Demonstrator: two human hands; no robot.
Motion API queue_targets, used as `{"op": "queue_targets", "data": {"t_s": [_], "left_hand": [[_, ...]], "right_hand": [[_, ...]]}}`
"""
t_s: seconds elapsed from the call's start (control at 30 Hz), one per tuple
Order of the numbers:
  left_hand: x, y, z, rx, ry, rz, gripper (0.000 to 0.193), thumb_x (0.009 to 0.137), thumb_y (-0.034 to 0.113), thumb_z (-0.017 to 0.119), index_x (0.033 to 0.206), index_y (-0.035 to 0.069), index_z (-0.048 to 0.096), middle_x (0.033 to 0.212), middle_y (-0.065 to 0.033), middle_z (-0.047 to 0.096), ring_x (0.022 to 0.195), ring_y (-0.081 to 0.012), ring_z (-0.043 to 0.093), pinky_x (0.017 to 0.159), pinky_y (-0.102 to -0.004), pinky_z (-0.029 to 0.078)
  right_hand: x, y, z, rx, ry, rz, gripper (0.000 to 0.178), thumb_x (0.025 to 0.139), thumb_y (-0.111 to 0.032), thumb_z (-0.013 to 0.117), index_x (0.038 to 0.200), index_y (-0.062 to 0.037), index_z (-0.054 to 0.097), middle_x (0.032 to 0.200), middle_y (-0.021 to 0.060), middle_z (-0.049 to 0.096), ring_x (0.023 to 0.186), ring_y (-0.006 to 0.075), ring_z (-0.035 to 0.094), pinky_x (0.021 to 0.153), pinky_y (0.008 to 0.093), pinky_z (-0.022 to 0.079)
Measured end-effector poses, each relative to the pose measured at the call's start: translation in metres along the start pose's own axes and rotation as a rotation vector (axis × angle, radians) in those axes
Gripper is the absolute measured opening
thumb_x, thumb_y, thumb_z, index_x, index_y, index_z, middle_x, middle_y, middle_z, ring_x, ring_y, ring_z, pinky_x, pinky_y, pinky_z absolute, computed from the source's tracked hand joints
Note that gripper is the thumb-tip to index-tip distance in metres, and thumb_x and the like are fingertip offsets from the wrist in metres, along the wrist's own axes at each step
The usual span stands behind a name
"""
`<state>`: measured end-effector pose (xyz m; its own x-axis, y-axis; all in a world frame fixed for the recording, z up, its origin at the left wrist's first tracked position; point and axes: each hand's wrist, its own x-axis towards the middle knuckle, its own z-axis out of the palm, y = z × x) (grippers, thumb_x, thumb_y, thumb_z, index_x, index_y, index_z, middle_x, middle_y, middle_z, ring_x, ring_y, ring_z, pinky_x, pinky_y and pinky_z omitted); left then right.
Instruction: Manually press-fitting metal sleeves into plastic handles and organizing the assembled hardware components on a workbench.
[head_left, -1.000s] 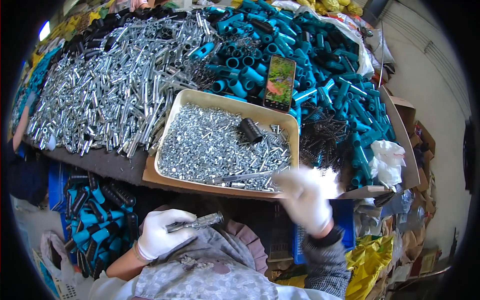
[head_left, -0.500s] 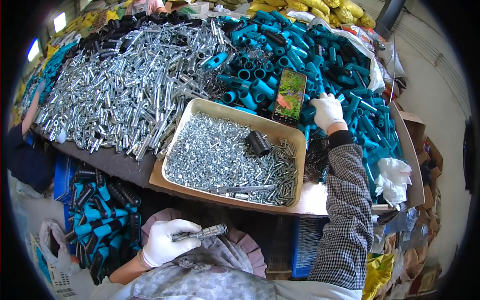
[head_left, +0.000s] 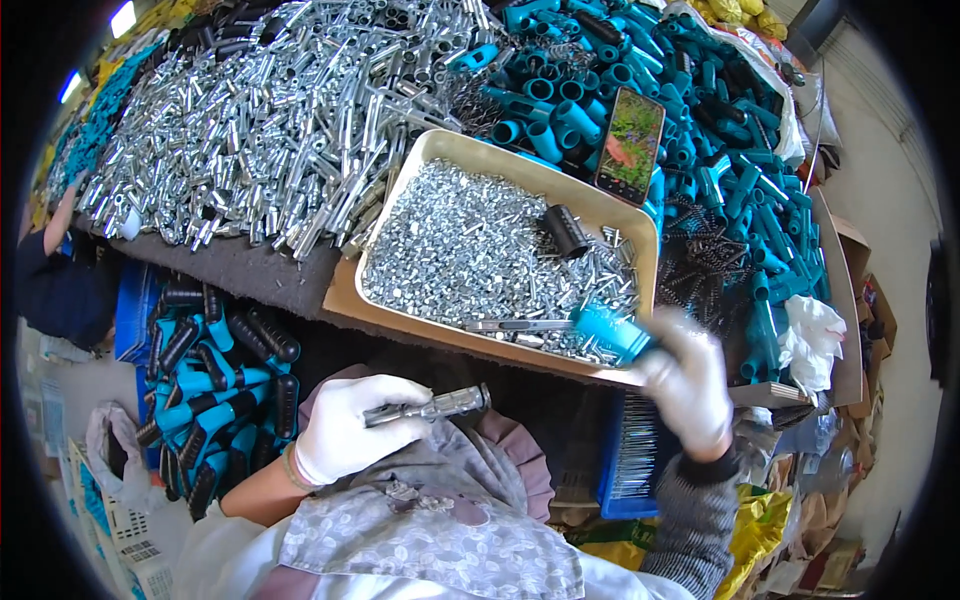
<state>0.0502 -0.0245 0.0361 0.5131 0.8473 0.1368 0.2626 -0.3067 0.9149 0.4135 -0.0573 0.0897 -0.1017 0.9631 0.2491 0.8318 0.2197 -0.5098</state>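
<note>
My left hand [head_left: 360,425], in a white glove, is closed around a silver metal tube [head_left: 460,402] in front of my apron. The tube points to the right, its far end sticking out past my fingers. My right hand [head_left: 690,380], also gloved and smeared by motion, grips a teal plastic handle sleeve [head_left: 608,334] over the near right corner of the cream tray [head_left: 530,172]. Small metal pins fill the tray. Among them lie a black sleeve [head_left: 566,231] and a thin flat metal tool [head_left: 520,326].
Silver metal tubes [head_left: 250,140] are heaped at the left, teal sleeves [head_left: 575,120] at the back right. A lit phone [head_left: 630,145] leans behind the tray, beside dark springs [head_left: 700,255]. Teal-and-black handles [head_left: 215,375] fill a spot below left. Another person's arm [head_left: 60,220] reaches in at far left.
My right hand has come back from the teal pile toward me and now carries a teal sleeve. My left hand still holds the metal tube. The whole view has shifted.
</note>
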Motion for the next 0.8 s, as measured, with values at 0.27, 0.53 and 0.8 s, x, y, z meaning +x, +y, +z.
{"op": "queue_targets", "data": {"t_s": [0.27, 0.53, 0.8], "left_hand": [[0.005, -0.006, 0.0, 0.055, -0.253, 0.294, 0.024, 0.078, 0.017, 0.083, 0.097, 0.007, 0.072, 0.085, -0.0096, 0.072, 0.072, -0.0265, 0.071, 0.063, -0.0331, 0.055], [-0.006, -0.005, 0.004, 0.048, -0.257, 0.215, 0.033, 0.075, 0.015, 0.086, 0.101, 0.002, 0.07, 0.088, -0.0124, 0.072, 0.074, -0.0253, 0.072, 0.066, -0.0329, 0.055], [-0.008, -0.006, 0.002, 0.177, -0.321, 0.31, 0.056, 0.072, 0.034, 0.087, 0.116, 0.006, 0.065, 0.092, -0.0112, 0.072, 0.077, -0.0293, 0.072, 0.066, -0.0344, 0.057]], "right_hand": [[-0.03, -0.038, 0.031, 0.416, -0.403, 0.129, 0.047, 0.074, -0.026, 0.085, 0.11, -0.0013, 0.068, 0.093, 0.0128, 0.07, 0.081, 0.024, 0.069, 0.078, 0.0323, 0.054], [-0.024, -0.059, 0.051, 0.392, -0.48, 0.007, 0.042, 0.072, -0.024, 0.085, 0.107, -0.0067, 0.07, 0.091, 0.0133, 0.07, 0.081, 0.029, 0.071, 0.073, 0.0341, 0.056], [-0.027, -0.073, 0.085, 0.612, -0.561, 0.114, 0.046, 0.079, -0.026, 0.081, 0.116, -0.0032, 0.067, 0.099, 0.0175, 0.071, 0.089, 0.0302, 0.072, 0.08, 0.0351, 0.056]]}}
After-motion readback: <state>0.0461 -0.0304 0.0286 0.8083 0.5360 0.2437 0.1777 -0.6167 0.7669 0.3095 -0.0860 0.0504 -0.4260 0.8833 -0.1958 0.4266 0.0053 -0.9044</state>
